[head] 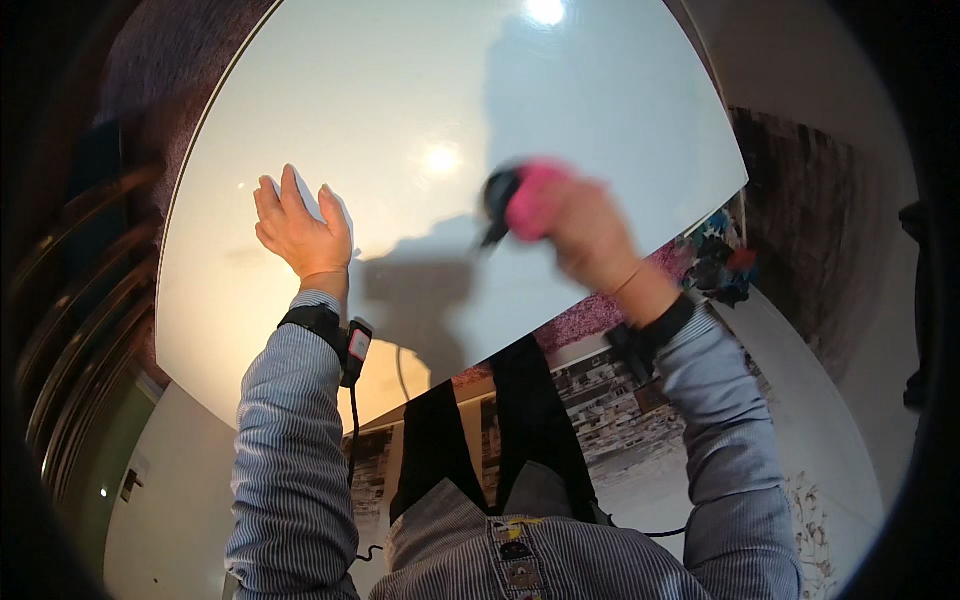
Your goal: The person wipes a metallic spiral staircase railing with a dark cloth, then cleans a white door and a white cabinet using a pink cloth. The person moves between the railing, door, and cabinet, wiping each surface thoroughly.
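A pink-and-black hand-held object (534, 199) is in the grip of my right hand (596, 236). Motion blurs both, so its exact kind is unclear; a dark, narrow end points down and to the left. Below it spreads a glossy white tabletop (360, 97), on which my arm and the object cast a broad shadow. To the left, my left hand (304, 225) rests on the white surface with its fingers apart and nothing in it. Black straps go round both of my wrists.
Curved metal bars (82, 300) stand beyond the table's left edge. Past the right edge is a cluster of dark, blue and red items (720, 259), too indistinct to name. A black cable (353, 435) hangs from the device (357, 349) on my left wrist.
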The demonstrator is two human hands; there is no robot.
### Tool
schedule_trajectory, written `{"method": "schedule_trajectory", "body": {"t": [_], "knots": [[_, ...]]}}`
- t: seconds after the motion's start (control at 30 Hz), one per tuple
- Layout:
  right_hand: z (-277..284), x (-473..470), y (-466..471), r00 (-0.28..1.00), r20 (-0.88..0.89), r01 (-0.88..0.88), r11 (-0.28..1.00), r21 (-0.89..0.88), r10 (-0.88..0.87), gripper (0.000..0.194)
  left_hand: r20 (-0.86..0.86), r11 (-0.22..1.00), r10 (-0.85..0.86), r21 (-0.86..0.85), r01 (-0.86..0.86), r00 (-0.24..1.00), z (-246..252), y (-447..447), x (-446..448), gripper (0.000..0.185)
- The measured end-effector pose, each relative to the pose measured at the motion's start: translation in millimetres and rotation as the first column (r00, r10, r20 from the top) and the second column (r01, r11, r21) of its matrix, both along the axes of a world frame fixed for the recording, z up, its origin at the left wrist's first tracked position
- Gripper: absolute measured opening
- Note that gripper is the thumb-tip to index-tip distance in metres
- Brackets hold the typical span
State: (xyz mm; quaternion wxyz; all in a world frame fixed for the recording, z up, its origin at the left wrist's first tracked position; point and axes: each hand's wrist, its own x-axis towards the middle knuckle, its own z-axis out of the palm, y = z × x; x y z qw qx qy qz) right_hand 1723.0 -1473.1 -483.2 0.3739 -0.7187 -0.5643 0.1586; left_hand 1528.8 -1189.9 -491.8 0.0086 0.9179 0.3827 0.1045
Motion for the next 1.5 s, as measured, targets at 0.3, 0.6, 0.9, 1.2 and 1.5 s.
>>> {"method": "schedule_trajectory", "body": {"t": [0.3,0.6,0.9,1.2,1.5], "knots": [[-11.1,155.4,59.9,0.654,0.444,0.65,0.755,0.083,-0.612,0.043,0.01,0.999,0.03,-0.043,-0.03,0.999,-6.3,-5.1,-0.5,0.056],[6.8,-85.3,82.6,0.942,-0.162,-0.289,0.956,0.055,0.294,0.032,0.015,0.998,0.031,-0.06,-0.03,0.999,-3.6,-9.3,3.0,0.057],[-5.2,152.0,62.4,0.859,0.429,0.303,0.953,0.011,-0.278,0.045,0.017,0.999,0.022,-0.049,-0.021,1.0,-1.7,-10.2,5.6,0.057],[-15.0,131.7,201.5,0.857,0.392,0.316,0.942,0.11,-0.333,0.025,-0.024,0.996,0.038,-0.075,-0.04,0.999,-2.5,-12.9,7.0,0.057],[5.4,-20.4,148.2,0.963,0.052,-0.261,0.962,-0.085,0.266,0.03,-0.041,0.99,0.057,-0.13,-0.061,0.998,-3.7,-15.8,6.2,0.06]]}}
